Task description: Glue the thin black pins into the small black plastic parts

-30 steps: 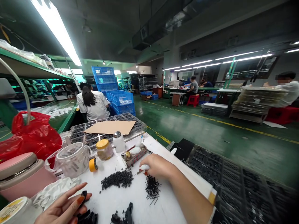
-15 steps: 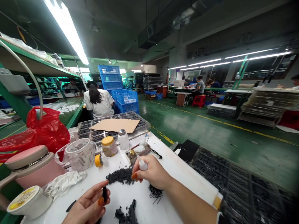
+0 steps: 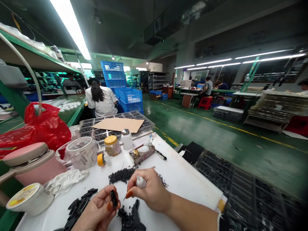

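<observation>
Pinched in the fingers of my left hand (image 3: pixel 102 207) is a small black part (image 3: pixel 114 198), held above the white tabletop. My right hand (image 3: pixel 149 189), just to its right, is closed round a small white bottle (image 3: pixel 141 182); a thin dark tip shows below its fingers, near the black part. Behind the hands lies a heap of small black rings (image 3: pixel 121 175). Black pieces (image 3: pixel 131 218) are piled in front, and more long black pieces (image 3: pixel 78 207) lie at the left. Thin black pins (image 3: pixel 163 181) show partly behind my right hand.
On the table (image 3: pixel 187 179) stand a yellow-lidded jar (image 3: pixel 112 146), a white bottle (image 3: pixel 126 140), a small box (image 3: pixel 144 154), yellow tape (image 3: pixel 101 159), a clear tub (image 3: pixel 82 152) and a pink pot (image 3: pixel 39 166). Farther off, a person (image 3: pixel 101 98) sits beside blue crates (image 3: pixel 130 98).
My right hand has moved left and down, closer to my left hand. My left hand has shifted slightly right, and the black part is turned. More black pieces show at the left.
</observation>
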Demonstrator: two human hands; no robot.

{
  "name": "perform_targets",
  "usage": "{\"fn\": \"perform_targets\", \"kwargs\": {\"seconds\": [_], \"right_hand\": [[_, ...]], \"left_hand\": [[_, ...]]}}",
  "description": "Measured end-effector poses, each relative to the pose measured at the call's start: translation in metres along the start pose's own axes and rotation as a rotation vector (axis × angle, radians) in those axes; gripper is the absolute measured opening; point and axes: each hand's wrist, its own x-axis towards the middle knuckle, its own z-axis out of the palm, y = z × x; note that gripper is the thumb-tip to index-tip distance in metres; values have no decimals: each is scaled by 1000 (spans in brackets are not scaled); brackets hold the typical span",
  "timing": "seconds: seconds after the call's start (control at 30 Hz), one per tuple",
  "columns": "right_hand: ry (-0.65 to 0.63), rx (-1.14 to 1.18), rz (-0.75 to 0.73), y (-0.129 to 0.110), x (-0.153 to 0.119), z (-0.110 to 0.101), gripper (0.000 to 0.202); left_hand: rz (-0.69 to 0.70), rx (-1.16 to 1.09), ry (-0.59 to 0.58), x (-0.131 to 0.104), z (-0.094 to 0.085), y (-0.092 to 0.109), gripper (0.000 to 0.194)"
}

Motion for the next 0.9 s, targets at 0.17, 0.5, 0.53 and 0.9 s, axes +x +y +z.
{"fn": "perform_targets", "kwargs": {"seconds": [0.17,0.5,0.53,0.9], "right_hand": [[78,-137,-123,0,-4,3,10],[98,-309,-364,-7,-11,6,12],[99,-314,-373,-7,-11,6,12],[73,-399,-464,-3,-13,11,11]], "left_hand": [[87,-41,-133,-6,4,-1,40],[113,-103,-256,-6,2,-4,34],[110,-101,-261,-6,2,-4,34],[116,-44,-325,-4,2,-7,32]]}}
